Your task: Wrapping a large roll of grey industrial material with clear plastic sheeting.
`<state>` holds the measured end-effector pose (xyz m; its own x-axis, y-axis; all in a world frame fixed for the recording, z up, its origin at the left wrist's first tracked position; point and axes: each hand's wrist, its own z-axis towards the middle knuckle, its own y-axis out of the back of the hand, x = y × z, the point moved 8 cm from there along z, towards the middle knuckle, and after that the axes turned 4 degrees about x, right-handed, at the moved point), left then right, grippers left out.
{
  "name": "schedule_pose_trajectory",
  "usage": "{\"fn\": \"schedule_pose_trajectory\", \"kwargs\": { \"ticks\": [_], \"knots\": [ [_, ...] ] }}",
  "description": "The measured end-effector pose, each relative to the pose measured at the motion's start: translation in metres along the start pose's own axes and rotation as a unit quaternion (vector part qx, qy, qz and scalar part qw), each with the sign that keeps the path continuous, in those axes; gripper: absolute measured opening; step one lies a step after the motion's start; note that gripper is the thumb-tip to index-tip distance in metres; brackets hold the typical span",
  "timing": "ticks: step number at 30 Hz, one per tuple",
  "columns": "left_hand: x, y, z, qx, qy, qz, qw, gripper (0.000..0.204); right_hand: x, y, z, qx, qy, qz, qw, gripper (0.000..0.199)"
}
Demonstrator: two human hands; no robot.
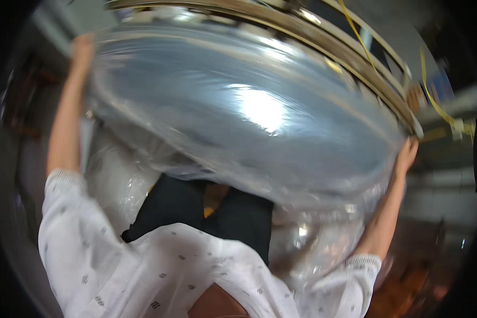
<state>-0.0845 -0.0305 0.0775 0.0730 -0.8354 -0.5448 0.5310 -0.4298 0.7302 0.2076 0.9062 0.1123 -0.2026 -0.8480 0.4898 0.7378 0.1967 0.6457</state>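
In the head view, a large, clear, glossy plastic sheet (196,114) spreads above the person's black-trousered legs (169,204), beside a long brown wooden bar (350,61). The left hand (83,46) and right hand (407,153) are at its opposite ends; blur hides whether their fingers close on it.

1. The left hand (82,50) gripped the clear film (196,95) at its upper left.
2. The right hand (406,153) gripped its right end, just beside a long bar (344,61).
3. Between them the film spread wide, with a bright glare near its middle.
4. Crumpled plastic (323,244) flanked the black trousers (169,206).
5. A yellow cord (355,32) hung near the bar.
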Motion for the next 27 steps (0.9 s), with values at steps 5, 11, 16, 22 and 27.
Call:
{"fn": "schedule_pose_trajectory", "kwargs": {
  "ticks": [5,11,16,22,27],
  "knots": [
    [0.032,-0.054,0.027,-0.047,-0.042,-0.33,0.942,0.023,-0.064,-0.055,-0.034,-0.003,-0.075,0.12,0.99,0.028],
    [0.037,-0.063,0.046,-0.028,-0.03,-0.306,0.951,0.024,-0.037,-0.08,-0.024,0.032,-0.071,0.09,0.993,0.026],
    [0.01,-0.069,0.041,-0.037,-0.001,-0.252,0.967,0.027,-0.059,-0.071,-0.005,0.025,-0.078,0.076,0.994,0.027],
    [0.027,-0.058,0.045,-0.158,0.004,-0.15,0.976,0.027,-0.058,-0.066,0.0,-0.036,-0.068,-0.074,0.994,0.032],
    [0.045,-0.066,0.043,-0.061,0.161,-0.339,0.925,0.023,-0.07,-0.057,-0.007,-0.043,-0.179,0.053,0.981,0.035]
  ]
}}
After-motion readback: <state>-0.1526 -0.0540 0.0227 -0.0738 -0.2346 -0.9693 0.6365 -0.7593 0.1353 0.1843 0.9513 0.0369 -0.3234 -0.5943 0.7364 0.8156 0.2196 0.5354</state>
